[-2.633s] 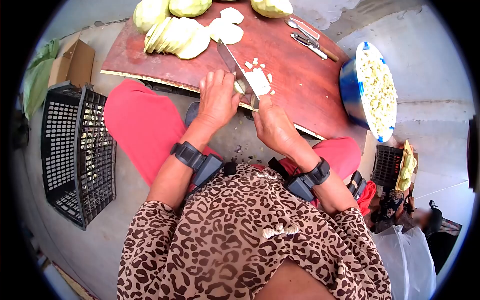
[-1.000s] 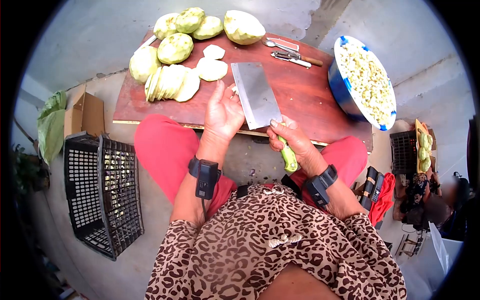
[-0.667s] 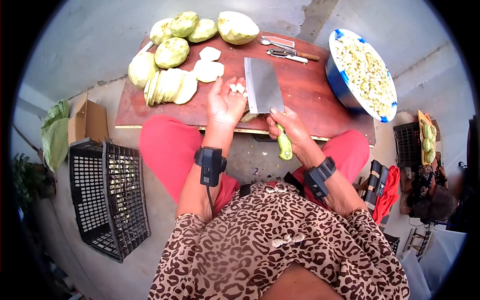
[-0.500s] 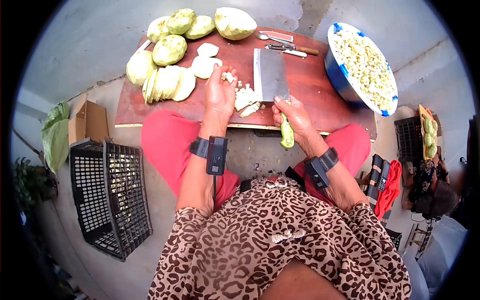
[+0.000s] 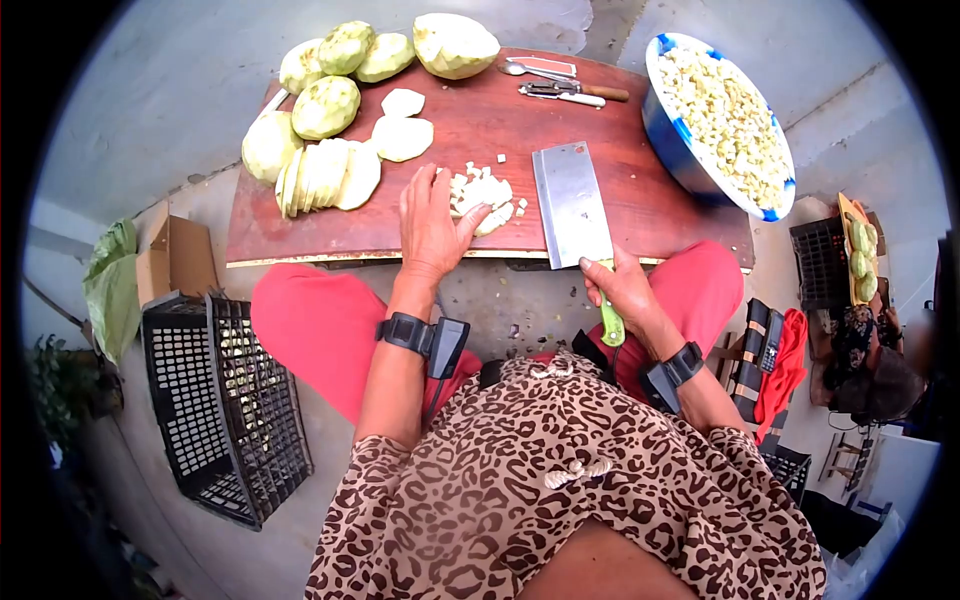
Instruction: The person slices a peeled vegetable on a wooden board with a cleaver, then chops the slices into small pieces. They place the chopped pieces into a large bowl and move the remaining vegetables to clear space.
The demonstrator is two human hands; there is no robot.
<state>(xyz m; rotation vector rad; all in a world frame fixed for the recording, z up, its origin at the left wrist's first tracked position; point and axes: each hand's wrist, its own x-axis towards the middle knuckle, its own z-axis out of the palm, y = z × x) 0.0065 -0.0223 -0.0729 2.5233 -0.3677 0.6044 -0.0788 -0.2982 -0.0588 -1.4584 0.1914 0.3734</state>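
My right hand is wrapped round the green handle of a cleaver. The broad blade points away from me, over the near edge of the red wooden board. My left hand rests palm down beside a small heap of diced pale vegetable, fingers stretched and thumb apart; part of the heap is behind the fingers. Left of it stands a fanned row of round slices, with two loose slices behind. Several peeled whole vegetables lie at the back left.
A blue-and-white basin full of diced pieces stands at the right. A spoon, peeler and a wooden-handled tool lie at the back. Black crates and a cardboard box are on the floor at left.
My left hand has turned from palm up, with dice in it, to palm down by the heap. The cleaver has moved right and nearer me, and its blade now tilts.
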